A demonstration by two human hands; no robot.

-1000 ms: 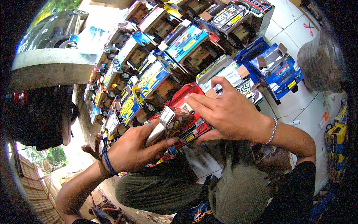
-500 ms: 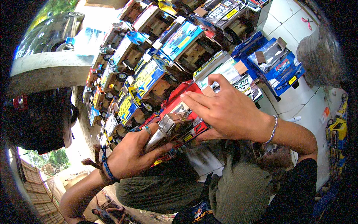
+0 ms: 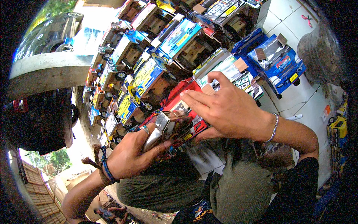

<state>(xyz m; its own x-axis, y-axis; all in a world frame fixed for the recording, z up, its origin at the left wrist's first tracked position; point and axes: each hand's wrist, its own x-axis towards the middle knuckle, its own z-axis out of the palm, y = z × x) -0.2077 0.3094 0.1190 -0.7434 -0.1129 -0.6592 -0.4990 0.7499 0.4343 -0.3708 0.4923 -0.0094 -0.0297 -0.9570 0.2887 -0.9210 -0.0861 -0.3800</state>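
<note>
My left hand [image 3: 130, 155] wraps round a shiny metal staple gun [image 3: 161, 125], held over a red toy truck [image 3: 177, 98]. The tool's front end is close to the truck's top; whether they touch is hard to tell. My right hand [image 3: 231, 112] spans the truck's near end, fingers on its top and thumb lower down by its front, gripping it. A small bare wooden block [image 3: 208, 89] shows beside my right fingertips. Part of the truck is hidden behind both hands and the tool.
Rows of painted wooden toy trucks [image 3: 179, 39] stand close beyond my hands. A blue toy truck [image 3: 278, 61] and a white and green one [image 3: 223, 67] are nearest. Red scissors [image 3: 307, 20] lie on the white tiled floor [image 3: 285, 31]; a grey rounded object [image 3: 320, 56] is at right.
The staple gun in my left hand has tilted and shifted slightly left, and my left thumb has moved along it. My right hand stays on the red truck.
</note>
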